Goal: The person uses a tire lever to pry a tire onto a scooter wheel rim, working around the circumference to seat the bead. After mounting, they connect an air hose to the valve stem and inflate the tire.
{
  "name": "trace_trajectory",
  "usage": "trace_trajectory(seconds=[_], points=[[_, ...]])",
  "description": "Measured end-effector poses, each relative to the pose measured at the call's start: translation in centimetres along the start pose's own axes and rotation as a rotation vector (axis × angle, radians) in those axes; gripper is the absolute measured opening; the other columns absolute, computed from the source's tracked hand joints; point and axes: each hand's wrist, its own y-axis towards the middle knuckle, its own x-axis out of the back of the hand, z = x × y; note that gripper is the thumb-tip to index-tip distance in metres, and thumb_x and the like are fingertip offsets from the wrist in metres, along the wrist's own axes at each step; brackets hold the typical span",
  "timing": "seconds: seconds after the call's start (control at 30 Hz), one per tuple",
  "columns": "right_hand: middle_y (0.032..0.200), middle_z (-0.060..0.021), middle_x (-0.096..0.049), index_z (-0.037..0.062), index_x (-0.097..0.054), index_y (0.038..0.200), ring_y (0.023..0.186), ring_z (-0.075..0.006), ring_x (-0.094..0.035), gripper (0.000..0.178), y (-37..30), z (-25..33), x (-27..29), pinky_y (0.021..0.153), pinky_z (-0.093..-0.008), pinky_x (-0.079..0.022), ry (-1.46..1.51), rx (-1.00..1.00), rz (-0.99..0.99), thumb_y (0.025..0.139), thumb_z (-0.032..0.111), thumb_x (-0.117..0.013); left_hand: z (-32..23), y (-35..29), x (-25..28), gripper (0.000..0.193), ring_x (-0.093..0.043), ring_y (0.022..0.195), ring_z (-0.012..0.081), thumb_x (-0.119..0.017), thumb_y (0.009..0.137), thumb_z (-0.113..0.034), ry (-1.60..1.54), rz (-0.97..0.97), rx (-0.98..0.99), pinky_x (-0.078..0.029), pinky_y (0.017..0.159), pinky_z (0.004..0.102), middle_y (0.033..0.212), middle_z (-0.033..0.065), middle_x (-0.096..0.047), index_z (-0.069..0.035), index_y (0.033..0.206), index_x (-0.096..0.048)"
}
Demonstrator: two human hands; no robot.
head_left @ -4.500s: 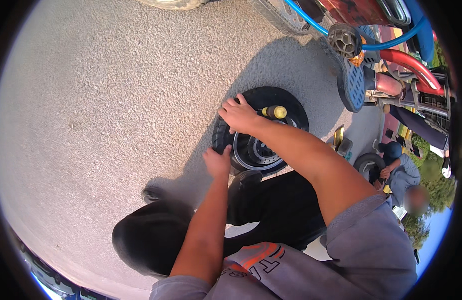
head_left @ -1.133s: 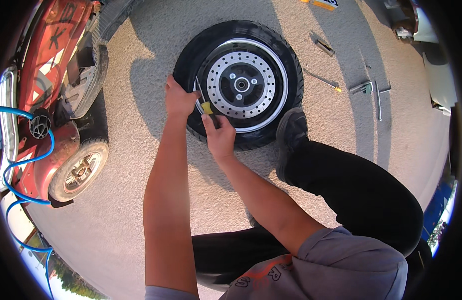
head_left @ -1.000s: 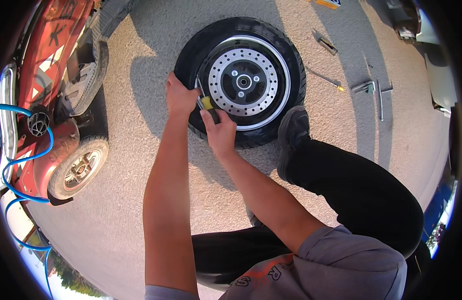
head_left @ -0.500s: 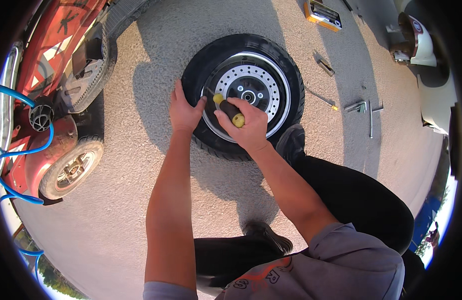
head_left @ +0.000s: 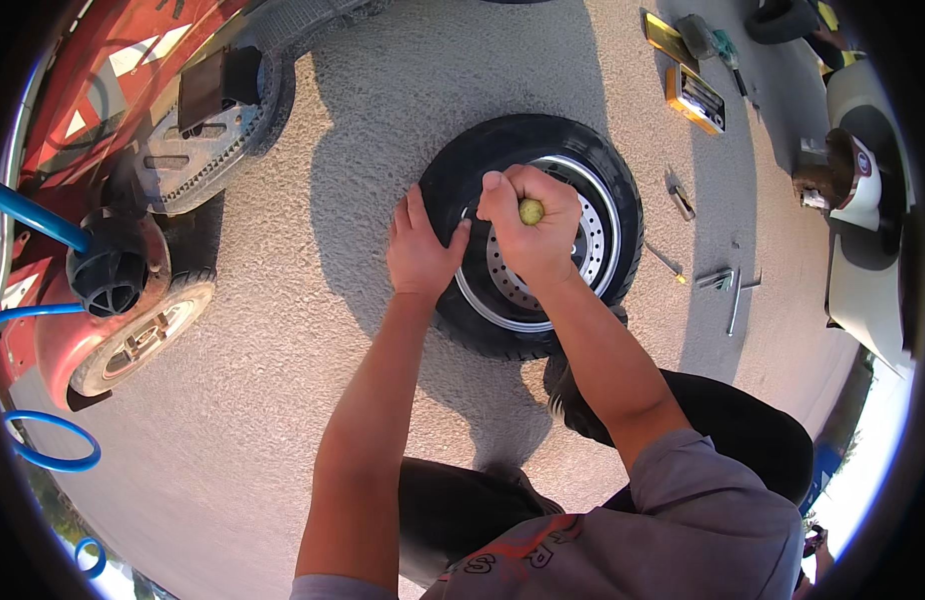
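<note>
A black scooter tyre (head_left: 628, 215) on its silver rim lies flat on the ground in front of me, a drilled brake disc (head_left: 604, 243) facing up. My left hand (head_left: 423, 246) rests on the tyre's left side with fingers spread, its thumb beside the rim edge. Above the wheel my right hand (head_left: 548, 230) is closed in a fist around a screwdriver (head_left: 531, 211). Only the yellow-green end of its handle shows in the fist. The blade is mostly hidden, so I cannot tell exactly where its tip sits.
To the right lie a thin yellow-handled tool (head_left: 668, 264), several hex keys (head_left: 716, 278), an orange tool case (head_left: 696, 99) and a mallet (head_left: 697, 36). A red scooter wheel (head_left: 143, 338) and blue hose (head_left: 38, 217) are at left. White bodywork (head_left: 871, 280) stands at far right.
My right hand has turned from a slanted hold to an upright fist on the screwdriver. The view has shifted, so the wheel appears further right and lower. My left hand stays on the tyre.
</note>
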Motion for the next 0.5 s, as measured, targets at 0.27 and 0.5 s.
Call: trace_trajectory(seconds=[0.27, 0.5], points=[[0.052, 0.0013, -0.053, 0.0031, -0.052, 0.06, 0.049, -0.0018, -0.043, 0.033, 2.4, 0.7, -1.7, 0.043, -0.0234, -0.033, -0.092, -0.024, 0.03, 0.09, 0.008, -0.066, 0.4, 0.4, -0.5, 0.048, -0.055, 0.117, 0.0413, -0.041, 0.101, -0.035, -0.112, -0.035, 0.147, -0.049, 0.094, 0.0496, 0.134, 0.0196, -0.052, -0.01, 0.142, -0.04], [0.049, -0.0016, -0.047, -0.0009, -0.051, 0.06, 0.049, -0.0029, -0.039, 0.032, 4.2, 1.5, -3.0, 0.042, -0.0263, -0.031, -0.143, -0.034, 0.056, 0.086, 0.008, -0.068, -1.2, 0.9, -0.2, 0.041, -0.059, 0.111, 0.0398, -0.036, 0.103, -0.037, -0.013, 0.006, 0.33, -0.05, 0.088, 0.0502, 0.129, 0.015, -0.056, -0.013, 0.134, -0.049]])
